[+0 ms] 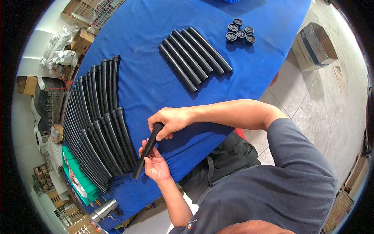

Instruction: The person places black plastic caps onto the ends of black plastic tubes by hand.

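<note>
A black tube [139, 168] is held at a slant above the blue-covered table, with its lower end free. My right hand [173, 120] is closed around its upper end, thumb along the side, and the fingers hide that end. Lower down, my left hand [157, 165] grips the same tube between thumb and fingers, palm turned up. Close by on the left lie rows of black tubes with collar-like caps at their upper ends [99, 128]. Beyond my right hand, several plain black tubes [194, 58] lie side by side.
Several round black caps [240, 34] are clustered at the far side of the blue cloth [136, 39]. A green bin [80, 175] and a shiny metal cylinder [104, 209] sit by the left edge. An open cardboard box [314, 46] stands on the floor at right.
</note>
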`<state>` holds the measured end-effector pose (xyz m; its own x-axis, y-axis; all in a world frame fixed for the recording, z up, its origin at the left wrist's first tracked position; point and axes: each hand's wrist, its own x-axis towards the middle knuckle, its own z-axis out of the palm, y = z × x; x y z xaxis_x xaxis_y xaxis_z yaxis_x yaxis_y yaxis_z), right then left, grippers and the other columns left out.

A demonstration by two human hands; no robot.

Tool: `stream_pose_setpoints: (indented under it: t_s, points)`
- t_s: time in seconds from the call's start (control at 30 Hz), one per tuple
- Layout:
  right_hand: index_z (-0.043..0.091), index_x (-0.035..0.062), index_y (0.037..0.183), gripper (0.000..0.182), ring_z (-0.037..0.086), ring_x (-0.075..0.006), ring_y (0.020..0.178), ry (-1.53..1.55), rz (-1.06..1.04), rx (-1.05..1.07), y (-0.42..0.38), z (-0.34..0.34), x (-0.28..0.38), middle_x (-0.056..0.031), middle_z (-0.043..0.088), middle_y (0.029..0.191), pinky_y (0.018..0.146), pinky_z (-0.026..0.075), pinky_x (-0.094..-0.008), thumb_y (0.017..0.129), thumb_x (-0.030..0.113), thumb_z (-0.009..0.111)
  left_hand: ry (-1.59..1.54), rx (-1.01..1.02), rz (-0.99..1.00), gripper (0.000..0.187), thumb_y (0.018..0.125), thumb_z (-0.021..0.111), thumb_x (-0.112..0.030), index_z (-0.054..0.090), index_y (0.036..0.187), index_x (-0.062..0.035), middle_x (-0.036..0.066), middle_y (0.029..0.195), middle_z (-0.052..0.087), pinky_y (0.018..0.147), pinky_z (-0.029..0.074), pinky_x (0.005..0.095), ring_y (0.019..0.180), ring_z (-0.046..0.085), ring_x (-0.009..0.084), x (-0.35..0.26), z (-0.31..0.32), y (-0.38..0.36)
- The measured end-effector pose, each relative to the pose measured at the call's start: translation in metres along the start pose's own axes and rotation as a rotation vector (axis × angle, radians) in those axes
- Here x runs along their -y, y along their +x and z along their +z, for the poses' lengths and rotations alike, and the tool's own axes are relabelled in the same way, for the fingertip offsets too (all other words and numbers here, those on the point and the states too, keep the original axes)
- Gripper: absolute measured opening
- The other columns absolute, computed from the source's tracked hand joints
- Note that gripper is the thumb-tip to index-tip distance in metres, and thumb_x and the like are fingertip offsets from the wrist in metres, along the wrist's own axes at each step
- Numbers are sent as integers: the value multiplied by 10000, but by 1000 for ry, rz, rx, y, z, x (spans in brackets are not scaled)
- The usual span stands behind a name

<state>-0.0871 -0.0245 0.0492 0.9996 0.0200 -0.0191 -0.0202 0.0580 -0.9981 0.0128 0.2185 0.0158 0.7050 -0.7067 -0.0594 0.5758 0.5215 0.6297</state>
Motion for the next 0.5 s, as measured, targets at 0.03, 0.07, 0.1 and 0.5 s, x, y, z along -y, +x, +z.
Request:
stream_pose_setpoints:
  t_s: [0.03, 0.07, 0.1, 0.5]
  points:
    - [632, 6, 1105, 352, 697, -159, 697, -15, -45, -5, 1, 1, -3, -87, 696, 793, 630, 548, -322, 866, 219, 779, 6, 3, 4, 357, 963, 683, -101, 614, 1293, 17, 241, 1455, 543, 1211, 410, 446, 1411, 479, 334, 0, 1, 0]
    - [628, 12, 1112, 345, 694, -157, 697, -31, -89, -9, 2, 1, -6, -84, 695, 790, 643, 545, -326, 862, 201, 772, 5, 4, 0, 361, 963, 690, -118, 616, 1291, 14, 240, 1454, 544, 1205, 417, 443, 1404, 487, 330, 0, 0, 0]
    - [624, 12, 1116, 343, 693, -158, 701, -79, -146, -26, 4, 1, -10, -80, 694, 787, 652, 544, -329, 864, 196, 769, 3, 5, -4, 366, 962, 697, -134, 617, 1289, 11, 238, 1453, 546, 1199, 425, 440, 1398, 495, 326, 1, -2, 0]
    - [616, -16, 1089, 297, 695, -174, 655, -107, -131, -22, 0, 4, -2, -74, 692, 746, 613, 541, -349, 922, 202, 729, 13, -7, 6, 346, 978, 677, -128, 624, 1296, -5, 240, 1426, 569, 1162, 473, 440, 1333, 562, 314, 0, 1, -1]
